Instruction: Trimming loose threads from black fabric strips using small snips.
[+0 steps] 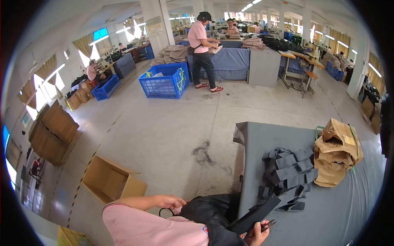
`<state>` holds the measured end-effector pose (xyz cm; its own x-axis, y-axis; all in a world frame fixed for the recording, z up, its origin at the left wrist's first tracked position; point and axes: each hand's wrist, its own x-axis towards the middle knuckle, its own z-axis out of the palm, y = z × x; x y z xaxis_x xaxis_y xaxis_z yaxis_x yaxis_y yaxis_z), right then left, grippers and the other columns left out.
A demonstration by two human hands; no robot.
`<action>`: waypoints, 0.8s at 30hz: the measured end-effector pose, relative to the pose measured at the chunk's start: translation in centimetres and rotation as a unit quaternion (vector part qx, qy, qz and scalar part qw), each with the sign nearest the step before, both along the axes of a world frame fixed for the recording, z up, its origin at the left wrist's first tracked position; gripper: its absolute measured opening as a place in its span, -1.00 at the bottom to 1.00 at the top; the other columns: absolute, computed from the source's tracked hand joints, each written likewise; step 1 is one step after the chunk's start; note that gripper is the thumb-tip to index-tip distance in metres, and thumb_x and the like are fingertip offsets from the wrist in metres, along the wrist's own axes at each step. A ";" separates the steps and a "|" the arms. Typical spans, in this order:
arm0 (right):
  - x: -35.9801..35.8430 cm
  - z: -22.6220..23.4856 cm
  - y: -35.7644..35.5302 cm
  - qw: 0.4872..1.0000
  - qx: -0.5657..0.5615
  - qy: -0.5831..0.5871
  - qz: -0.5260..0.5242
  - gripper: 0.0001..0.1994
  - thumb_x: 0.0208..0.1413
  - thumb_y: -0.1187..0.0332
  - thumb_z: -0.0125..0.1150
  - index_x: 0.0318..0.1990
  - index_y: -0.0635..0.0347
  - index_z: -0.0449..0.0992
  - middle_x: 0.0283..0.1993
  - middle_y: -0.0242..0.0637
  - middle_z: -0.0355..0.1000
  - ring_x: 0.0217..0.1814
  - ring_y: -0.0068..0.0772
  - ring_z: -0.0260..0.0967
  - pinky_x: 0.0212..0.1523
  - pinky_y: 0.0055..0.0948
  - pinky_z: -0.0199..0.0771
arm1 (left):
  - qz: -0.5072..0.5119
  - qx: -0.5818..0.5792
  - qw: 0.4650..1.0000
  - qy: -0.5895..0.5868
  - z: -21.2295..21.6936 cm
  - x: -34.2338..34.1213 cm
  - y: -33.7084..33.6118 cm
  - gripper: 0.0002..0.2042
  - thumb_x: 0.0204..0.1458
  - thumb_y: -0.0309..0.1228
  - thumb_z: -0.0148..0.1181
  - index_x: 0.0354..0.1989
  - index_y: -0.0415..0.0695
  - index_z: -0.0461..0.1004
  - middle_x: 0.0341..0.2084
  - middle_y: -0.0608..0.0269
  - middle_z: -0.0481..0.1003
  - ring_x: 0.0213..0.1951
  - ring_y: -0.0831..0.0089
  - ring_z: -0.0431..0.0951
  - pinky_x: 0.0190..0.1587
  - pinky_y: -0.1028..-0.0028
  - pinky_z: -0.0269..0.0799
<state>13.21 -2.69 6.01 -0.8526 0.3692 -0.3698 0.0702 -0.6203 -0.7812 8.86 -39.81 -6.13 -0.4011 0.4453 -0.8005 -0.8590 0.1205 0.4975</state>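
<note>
flat dark fabric strip [255, 214] in right hand [255, 234] grip; left hand [170, 201] clamped on black garment [207, 213]

The grey table cover [349, 205] looks like matt, smooth cloth. On it, the pile of dark grey cut strips [289, 168] is matt woven fabric, and beside the pile, crumpled brown paper wrapping [334, 153] looks rough and creased. At the table's near edge, the right hand [255, 235] grips a flat black matt fabric piece [254, 215]; the left hand [172, 201] touches soft black cloth [209, 211].

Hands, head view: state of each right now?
Left hand: closed on dark fabric.
Right hand: closed on a dark fabric strip, small scissors too.
</note>
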 end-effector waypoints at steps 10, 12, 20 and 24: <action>-0.2 -2.3 -0.1 0.995 -0.048 0.079 -0.047 -0.78 -0.13 0.63 0.19 -0.41 0.17 0.26 -0.54 -0.53 0.13 -0.68 -0.77 0.01 -0.71 -0.76 -0.05 | -0.102 -0.255 0.942 0.193 -3.7 -0.5 -0.8 -0.78 -0.12 -0.46 0.12 -0.23 -0.11 0.47 -0.31 0.32 0.48 -0.27 0.55 0.43 -0.27 0.51 0.33; -0.1 -2.1 -0.1 0.994 -0.052 0.088 -0.037 -0.78 -0.14 0.62 0.20 -0.42 0.17 0.26 -0.56 -0.54 0.13 -0.69 -0.78 -0.01 -0.73 -0.75 -0.06 | -0.118 -0.278 0.926 0.225 -4.4 -0.7 -0.6 -0.81 -0.10 -0.44 0.11 -0.26 -0.11 0.48 -0.29 0.28 0.49 -0.29 0.52 0.44 -0.28 0.48 0.35; 0.3 -2.0 0.2 0.994 -0.029 0.086 -0.065 -0.79 -0.13 0.59 0.21 -0.43 0.17 0.26 -0.64 -0.54 0.13 -0.74 -0.77 -0.03 -0.75 -0.73 -0.09 | -0.342 -0.181 0.813 0.436 10.0 -3.3 10.0 -0.75 -0.10 -0.43 0.15 -0.18 -0.13 0.45 -0.38 0.23 0.39 -0.37 0.35 0.47 -0.23 0.42 0.40; 0.5 -2.3 0.4 0.992 -0.008 0.103 -0.068 -0.83 -0.07 0.55 0.16 -0.36 0.16 0.28 -0.68 -0.56 0.13 -0.80 -0.79 -0.11 -0.78 -0.72 -0.21 | -0.436 -0.143 0.774 0.437 10.5 -4.5 10.4 -0.69 -0.11 -0.45 0.13 -0.11 -0.11 0.40 -0.33 0.24 0.37 -0.34 0.35 0.44 -0.20 0.42 0.40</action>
